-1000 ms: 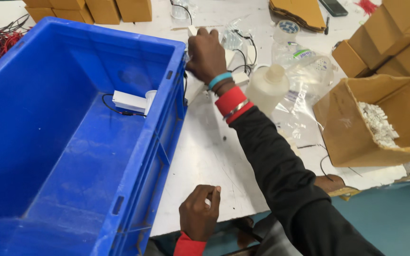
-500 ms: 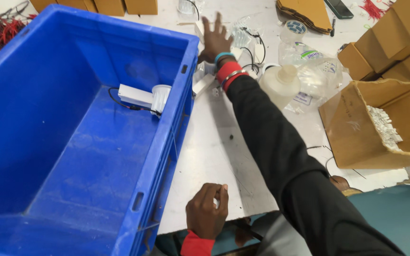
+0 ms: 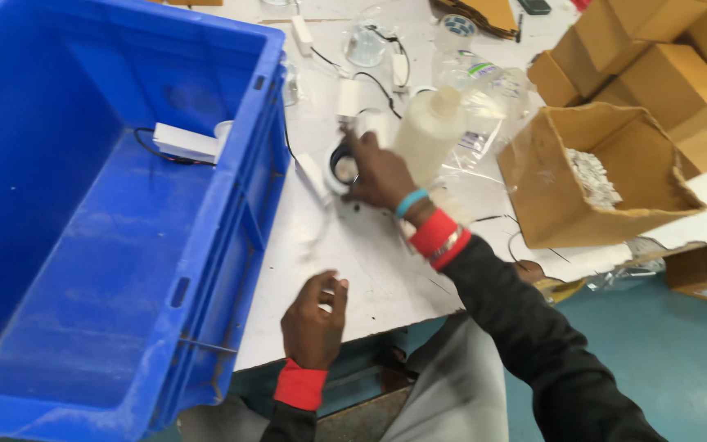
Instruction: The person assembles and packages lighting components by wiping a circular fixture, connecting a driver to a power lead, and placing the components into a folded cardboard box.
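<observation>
Beside the blue crate, right hand gripping a round white fitting, left hand loosely curled, holding nothing, on white bench

Glossy blue plastic crate, matt brown cardboard box, smooth white tabletop.

Bare tabletop between hands passable; blue crate blocks left, bottle (cables nearby) ahead.

A blue crate sits left, an open cardboard box right, a white bottle between.
</observation>
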